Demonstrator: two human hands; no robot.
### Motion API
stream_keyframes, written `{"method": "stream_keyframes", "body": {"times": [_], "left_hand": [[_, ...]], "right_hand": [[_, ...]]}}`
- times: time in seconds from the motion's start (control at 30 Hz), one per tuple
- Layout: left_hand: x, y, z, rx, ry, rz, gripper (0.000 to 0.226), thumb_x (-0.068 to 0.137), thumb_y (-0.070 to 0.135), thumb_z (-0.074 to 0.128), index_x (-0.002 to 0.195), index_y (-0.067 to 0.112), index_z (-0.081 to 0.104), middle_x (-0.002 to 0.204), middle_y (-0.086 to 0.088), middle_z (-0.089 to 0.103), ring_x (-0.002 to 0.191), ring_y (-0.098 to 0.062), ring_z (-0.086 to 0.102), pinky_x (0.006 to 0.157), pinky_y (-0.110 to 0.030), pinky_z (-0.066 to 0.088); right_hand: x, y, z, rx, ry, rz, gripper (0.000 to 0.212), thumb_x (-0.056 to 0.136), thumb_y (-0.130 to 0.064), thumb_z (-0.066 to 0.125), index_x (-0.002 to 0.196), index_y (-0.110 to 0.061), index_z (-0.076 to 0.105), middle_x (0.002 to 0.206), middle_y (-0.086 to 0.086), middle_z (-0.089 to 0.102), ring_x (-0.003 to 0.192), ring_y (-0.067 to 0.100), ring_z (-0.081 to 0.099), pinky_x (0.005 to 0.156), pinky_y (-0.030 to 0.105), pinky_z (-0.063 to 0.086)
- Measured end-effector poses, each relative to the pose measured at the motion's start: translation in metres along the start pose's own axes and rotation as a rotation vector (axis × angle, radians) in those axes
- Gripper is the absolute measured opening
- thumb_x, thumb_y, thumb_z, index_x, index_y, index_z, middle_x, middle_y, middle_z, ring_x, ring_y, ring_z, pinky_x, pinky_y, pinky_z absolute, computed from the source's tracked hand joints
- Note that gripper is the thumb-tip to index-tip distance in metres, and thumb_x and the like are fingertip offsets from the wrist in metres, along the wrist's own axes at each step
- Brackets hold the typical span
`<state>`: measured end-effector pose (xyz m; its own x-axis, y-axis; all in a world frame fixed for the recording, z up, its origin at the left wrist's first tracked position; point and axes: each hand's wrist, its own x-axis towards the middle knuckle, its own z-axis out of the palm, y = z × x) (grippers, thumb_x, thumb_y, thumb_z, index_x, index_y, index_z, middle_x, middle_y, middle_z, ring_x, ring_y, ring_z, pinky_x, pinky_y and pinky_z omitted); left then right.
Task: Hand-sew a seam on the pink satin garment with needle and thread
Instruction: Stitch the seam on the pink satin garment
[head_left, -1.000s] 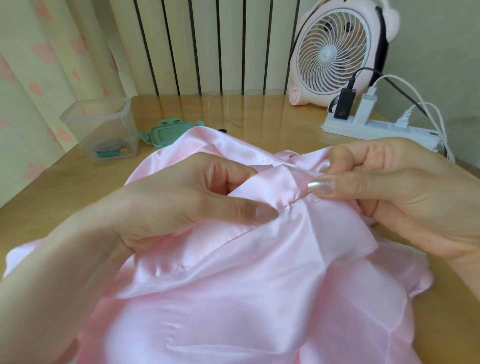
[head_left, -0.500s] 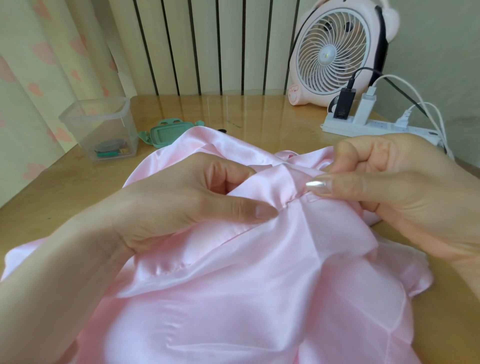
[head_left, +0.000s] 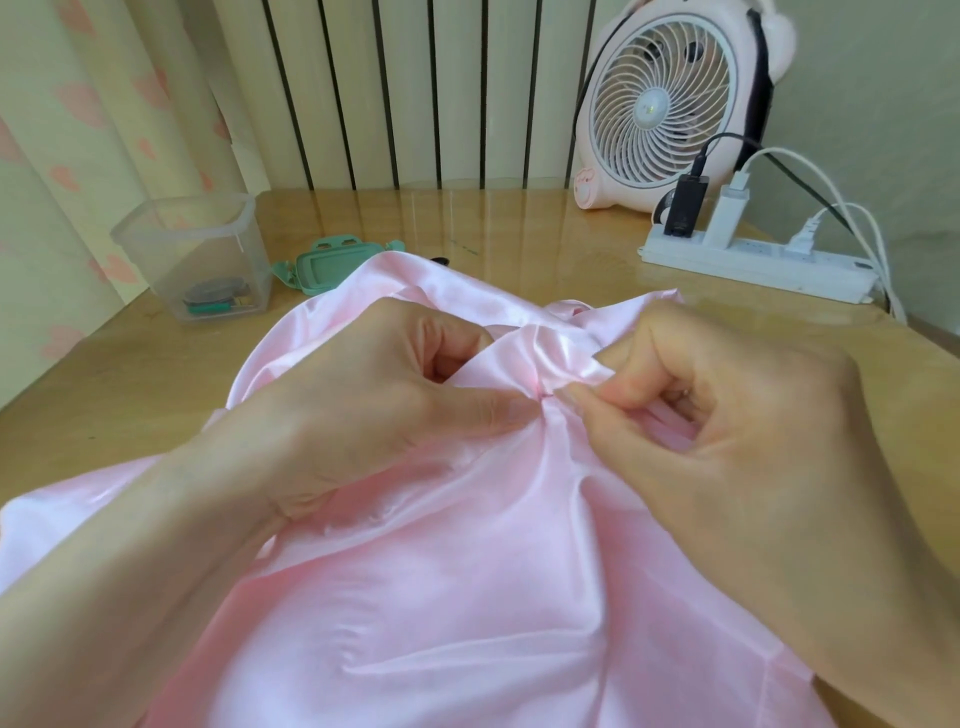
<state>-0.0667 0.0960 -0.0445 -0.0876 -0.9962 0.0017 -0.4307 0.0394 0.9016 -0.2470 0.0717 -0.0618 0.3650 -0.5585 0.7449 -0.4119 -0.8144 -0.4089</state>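
The pink satin garment (head_left: 467, 571) lies bunched across the wooden table in front of me. My left hand (head_left: 374, 395) grips a fold of it, thumb pressed flat along the seam and fingers curled under the cloth. My right hand (head_left: 727, 436) pinches the fabric just right of that thumb, thumb and forefinger tips meeting at the puckered seam. Both hands' fingertips almost touch there. I cannot make out the needle or the thread; they may be hidden between the pinching fingers.
A clear plastic box (head_left: 197, 254) with small sewing items stands at the left, its green lid (head_left: 332, 265) beside it. At the back right are a pink desk fan (head_left: 670, 104) and a white power strip (head_left: 753, 265) with plugs and cables.
My right hand has turned and moved left and down, from holding the fold with an outstretched finger to pinching the seam. The fabric between the hands has puckered. The view has shifted closer.
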Motion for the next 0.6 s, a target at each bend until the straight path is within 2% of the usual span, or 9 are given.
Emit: {"method": "stream_keyframes", "body": {"times": [0.17, 0.23, 0.3, 0.37, 0.43, 0.5, 0.6], "left_hand": [[0.001, 0.0, 0.001, -0.009, 0.015, 0.02, 0.041, 0.064, 0.026, 0.072, 0.082, -0.01, 0.064, 0.081, -0.033, 0.062, 0.06, -0.021, 0.056, 0.062, -0.036, 0.044], [0.001, -0.001, 0.002, -0.006, 0.009, 0.025, 0.04, 0.065, 0.025, 0.072, 0.08, -0.01, 0.062, 0.075, -0.033, 0.06, 0.058, -0.02, 0.053, 0.06, -0.036, 0.042], [0.0, -0.001, 0.004, -0.011, -0.003, 0.035, 0.031, 0.066, 0.025, 0.071, 0.075, -0.005, 0.064, 0.065, -0.024, 0.058, 0.056, -0.016, 0.051, 0.056, -0.032, 0.041], [0.0, 0.001, 0.004, -0.017, -0.012, 0.04, 0.027, 0.067, 0.026, 0.07, 0.074, 0.0, 0.066, 0.065, -0.021, 0.059, 0.056, -0.016, 0.052, 0.056, -0.033, 0.041], [0.0, 0.002, 0.003, 0.018, 0.002, 0.037, 0.033, 0.067, 0.031, 0.07, 0.078, 0.001, 0.066, 0.069, -0.026, 0.058, 0.058, -0.018, 0.05, 0.059, -0.035, 0.039], [0.0, 0.003, 0.0, 0.059, 0.017, 0.03, 0.041, 0.065, 0.036, 0.069, 0.082, -0.001, 0.064, 0.071, -0.026, 0.056, 0.059, -0.018, 0.049, 0.061, -0.035, 0.037], [-0.001, 0.005, -0.002, 0.082, 0.018, 0.008, 0.044, 0.063, 0.04, 0.069, 0.083, 0.001, 0.065, 0.067, -0.017, 0.057, 0.059, -0.016, 0.049, 0.063, -0.034, 0.036]], "right_hand": [[-0.003, -0.002, 0.0, -0.012, 0.019, -0.032, 0.022, 0.073, 0.002, 0.069, 0.06, 0.002, 0.05, 0.052, 0.014, 0.052, 0.053, 0.024, 0.043, 0.048, 0.031, 0.035], [-0.002, -0.004, 0.002, -0.055, 0.0, -0.035, 0.024, 0.071, 0.003, 0.07, 0.059, 0.001, 0.049, 0.05, 0.008, 0.048, 0.053, 0.018, 0.035, 0.048, 0.024, 0.03], [-0.003, -0.003, 0.004, -0.056, -0.021, -0.03, 0.026, 0.071, 0.0, 0.071, 0.058, -0.001, 0.048, 0.05, -0.006, 0.037, 0.053, 0.008, 0.028, 0.049, 0.017, 0.028], [-0.001, 0.0, 0.004, 0.044, -0.036, 0.068, 0.026, 0.071, -0.009, 0.072, 0.057, -0.005, 0.051, 0.048, -0.011, 0.031, 0.05, 0.003, 0.032, 0.049, 0.009, 0.025], [0.002, 0.002, 0.002, 0.214, -0.058, 0.236, 0.024, 0.069, -0.018, 0.073, 0.055, -0.012, 0.054, 0.047, -0.008, 0.041, 0.046, 0.001, 0.036, 0.048, 0.007, 0.027], [0.008, 0.004, -0.002, 0.363, -0.111, 0.378, 0.022, 0.063, -0.023, 0.074, 0.059, -0.009, 0.057, 0.05, 0.005, 0.051, 0.048, 0.001, 0.039, 0.049, 0.013, 0.032], [0.014, 0.007, -0.008, 0.47, -0.17, 0.472, 0.019, 0.059, -0.022, 0.074, 0.064, -0.01, 0.061, 0.061, 0.023, 0.057, 0.054, 0.017, 0.045, 0.051, 0.026, 0.036]]}}
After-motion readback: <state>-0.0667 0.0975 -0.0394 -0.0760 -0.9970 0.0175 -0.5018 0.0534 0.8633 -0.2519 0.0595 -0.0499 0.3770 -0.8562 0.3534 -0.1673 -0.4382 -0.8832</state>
